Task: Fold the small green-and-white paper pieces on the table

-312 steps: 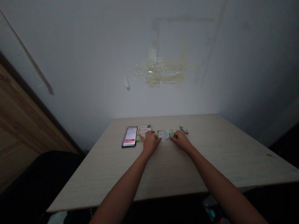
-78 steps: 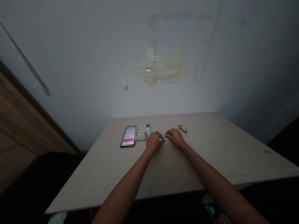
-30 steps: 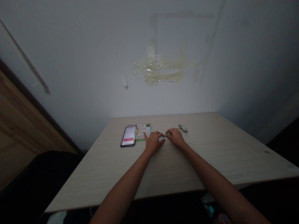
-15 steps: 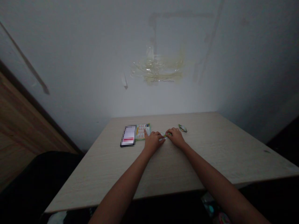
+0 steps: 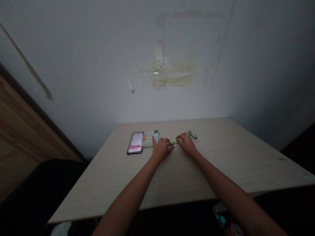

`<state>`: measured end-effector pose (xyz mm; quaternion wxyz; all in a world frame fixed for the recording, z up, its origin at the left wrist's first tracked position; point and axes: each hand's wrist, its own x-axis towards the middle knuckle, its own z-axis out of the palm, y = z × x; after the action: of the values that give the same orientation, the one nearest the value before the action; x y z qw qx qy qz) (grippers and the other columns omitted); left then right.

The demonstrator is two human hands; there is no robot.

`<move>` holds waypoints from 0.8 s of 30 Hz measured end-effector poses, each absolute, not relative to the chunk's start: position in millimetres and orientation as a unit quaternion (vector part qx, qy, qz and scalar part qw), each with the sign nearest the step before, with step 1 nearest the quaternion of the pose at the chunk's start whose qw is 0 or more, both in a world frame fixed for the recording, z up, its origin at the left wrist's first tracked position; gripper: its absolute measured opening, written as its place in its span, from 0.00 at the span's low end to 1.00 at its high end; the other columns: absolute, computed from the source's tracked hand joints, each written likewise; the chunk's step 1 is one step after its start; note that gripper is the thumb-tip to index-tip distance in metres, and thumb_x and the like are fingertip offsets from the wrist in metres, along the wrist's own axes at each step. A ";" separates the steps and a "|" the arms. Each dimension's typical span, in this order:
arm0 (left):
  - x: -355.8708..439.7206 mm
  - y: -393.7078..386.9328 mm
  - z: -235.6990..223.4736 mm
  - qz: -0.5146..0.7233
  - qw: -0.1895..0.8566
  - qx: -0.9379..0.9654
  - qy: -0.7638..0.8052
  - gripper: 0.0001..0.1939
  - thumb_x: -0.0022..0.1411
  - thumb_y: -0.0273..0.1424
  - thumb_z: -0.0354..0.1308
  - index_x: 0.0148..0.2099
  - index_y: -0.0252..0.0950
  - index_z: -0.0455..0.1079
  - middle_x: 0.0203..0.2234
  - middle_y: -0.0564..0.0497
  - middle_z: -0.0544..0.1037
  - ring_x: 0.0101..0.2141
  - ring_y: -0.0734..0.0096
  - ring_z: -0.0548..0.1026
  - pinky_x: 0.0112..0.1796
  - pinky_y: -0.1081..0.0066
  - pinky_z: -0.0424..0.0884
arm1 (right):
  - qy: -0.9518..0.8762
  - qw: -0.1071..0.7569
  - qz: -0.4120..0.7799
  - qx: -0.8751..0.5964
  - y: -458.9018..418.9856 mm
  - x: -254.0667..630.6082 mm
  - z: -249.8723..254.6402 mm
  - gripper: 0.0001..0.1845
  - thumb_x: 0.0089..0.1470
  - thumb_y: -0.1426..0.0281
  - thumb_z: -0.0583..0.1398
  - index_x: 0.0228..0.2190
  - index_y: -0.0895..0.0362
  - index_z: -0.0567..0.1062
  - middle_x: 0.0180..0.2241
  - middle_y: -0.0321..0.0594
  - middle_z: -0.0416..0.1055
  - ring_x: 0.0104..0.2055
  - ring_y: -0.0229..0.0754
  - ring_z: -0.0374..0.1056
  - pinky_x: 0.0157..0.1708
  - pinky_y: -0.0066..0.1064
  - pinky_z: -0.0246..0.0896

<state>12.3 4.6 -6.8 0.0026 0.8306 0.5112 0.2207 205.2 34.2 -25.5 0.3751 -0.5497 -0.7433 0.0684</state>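
Observation:
A small green-and-white piece of paper point(image 5: 173, 142) lies on the table between my two hands, mostly covered by fingers. My left hand point(image 5: 161, 150) has its fingers pressed together on the left end of this piece, its thumb side near the printed sheet. At the right end, my right hand point(image 5: 187, 144) pinches the edge with bent fingertips. A phone point(image 5: 135, 143) with a blurred screen lies at the left. Beside it is a colourful printed sheet point(image 5: 149, 137) with rows of small pictures, partly behind my left hand.
Just beyond my right hand lies another small green-and-white folded piece point(image 5: 193, 134). The pale wooden table point(image 5: 118, 183) meets a wall point(image 5: 98, 65) with torn clear tape. A dark chair-like shape point(image 5: 41, 186) stands at the left, and blurred items lie below the front edge.
My right hand has shifted slightly right and away from me, showing a little more of the paper between the hands. My left hand has hardly moved.

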 end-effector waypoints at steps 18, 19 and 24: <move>11.5 10.0 -15.3 0.233 -0.020 0.832 0.503 0.11 0.66 0.42 0.56 0.45 0.53 0.78 0.47 0.53 0.78 0.51 0.57 0.70 0.58 0.28 0.32 | -0.816 0.360 0.022 -0.451 16.3 214.9 -20.6 0.04 0.52 0.71 0.65 0.30 0.54 0.83 0.35 0.43 0.71 0.40 0.44 0.64 0.44 0.36 0.60; 11.4 10.0 -15.1 0.232 -0.019 0.832 0.504 0.11 0.66 0.42 0.56 0.45 0.53 0.78 0.47 0.53 0.78 0.51 0.57 0.70 0.58 0.28 0.32 | -0.816 0.358 0.022 -0.454 15.7 214.6 -19.4 0.04 0.52 0.71 0.65 0.30 0.54 0.83 0.34 0.43 0.71 0.40 0.44 0.64 0.44 0.35 0.60; 10.5 10.2 -13.6 0.227 -0.012 0.834 0.503 0.11 0.66 0.43 0.56 0.45 0.52 0.78 0.47 0.53 0.78 0.51 0.56 0.70 0.58 0.28 0.33 | -0.812 0.353 0.021 -0.464 14.8 213.5 -17.1 0.05 0.52 0.71 0.65 0.29 0.55 0.83 0.34 0.42 0.70 0.40 0.43 0.64 0.43 0.34 0.60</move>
<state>10.5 10.2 -13.6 -0.0119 0.8338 0.5034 0.2265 213.5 14.8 -17.1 0.3526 -0.4645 -0.8121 0.0210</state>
